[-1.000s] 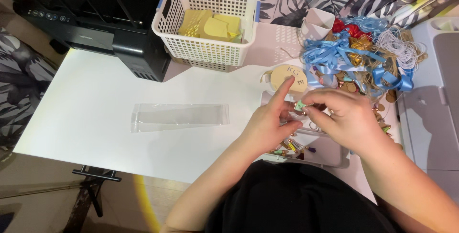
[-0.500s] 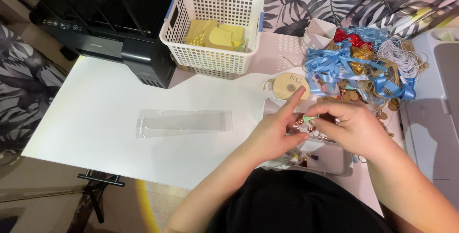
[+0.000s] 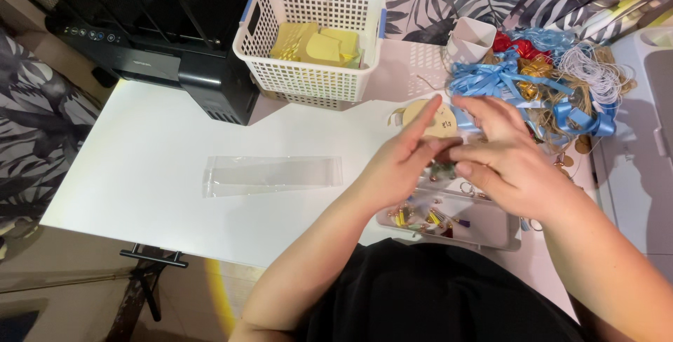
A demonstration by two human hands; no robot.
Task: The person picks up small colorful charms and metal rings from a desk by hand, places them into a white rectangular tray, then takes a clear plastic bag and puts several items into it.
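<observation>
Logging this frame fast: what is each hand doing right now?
Left hand: fingertips pinched on a small greenish item, index finger extended.
Right hand: fingers meet the same item; grip cannot be told.

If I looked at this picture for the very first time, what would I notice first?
Probably the two hands, left hand and right hand, meeting in the middle over a small tray of tiny colourful bits, pinching something small between them. Next, the bright tangle of blue ribbons at the right. Then the white basket with yellow paper shapes at the top, and a clear plastic sleeve lying flat on the white table.
</observation>
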